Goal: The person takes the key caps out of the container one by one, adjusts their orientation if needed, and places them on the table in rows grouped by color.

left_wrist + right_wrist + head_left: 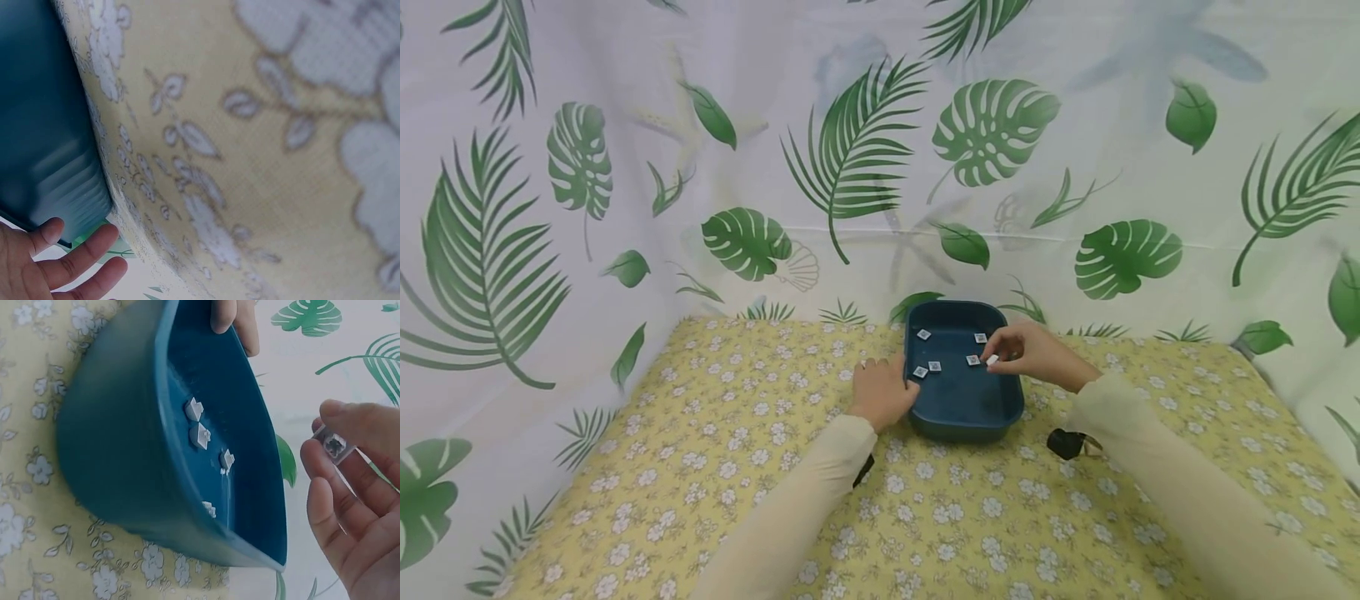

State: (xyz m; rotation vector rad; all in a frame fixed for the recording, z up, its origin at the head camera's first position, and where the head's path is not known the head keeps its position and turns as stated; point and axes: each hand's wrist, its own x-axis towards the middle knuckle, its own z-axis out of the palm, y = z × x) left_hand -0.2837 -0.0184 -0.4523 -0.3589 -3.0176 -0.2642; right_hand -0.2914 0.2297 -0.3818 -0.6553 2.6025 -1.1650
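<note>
Thumb and fingers of my right hand [1026,357] pinch a small white keycap [334,445] above the right side of a dark blue tub [962,421]. Its hollow underside with a cross-shaped stem shows in the right wrist view. Several more white keycaps [935,367] lie scattered on the tub's floor, two of them close together at the left and one just left of my right fingertips. My left hand [880,392] holds the tub's left wall, thumb over the rim and fingers outside; in the left wrist view its fingers [81,256] are spread beside the wall.
The tub stands on a yellow floral cloth [700,500], near its back edge. Behind it hangs a white curtain [865,292] printed with green leaves, which also closes off the left side. Dark straps [1065,443] sit at the wrists.
</note>
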